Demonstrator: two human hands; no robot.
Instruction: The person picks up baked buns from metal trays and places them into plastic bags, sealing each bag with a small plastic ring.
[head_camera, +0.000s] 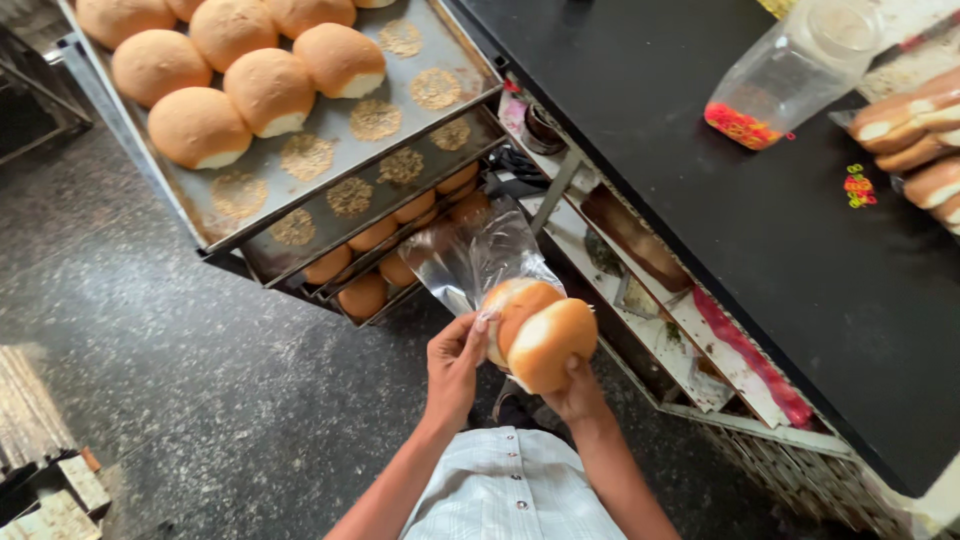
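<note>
My left hand (455, 365) grips the edge of a clear plastic bag (470, 255) that hangs open in front of me. My right hand (578, 390) holds two round golden buns (540, 330) from below, pressed together at the bag's mouth. One bun sits partly inside the plastic. Above the bag, a metal baking tray (330, 165) carries several more buns (245, 75) at its far end, with round crumb marks on its bare part.
Lower trays (390, 250) in the rack hold several more buns. A black counter (760, 220) on the right carries a tipped clear jar (790, 70) with coloured rubber bands, loose bands (858, 187) and stacked buns (915, 135). Shelves run under the counter. The floor is dark speckled stone.
</note>
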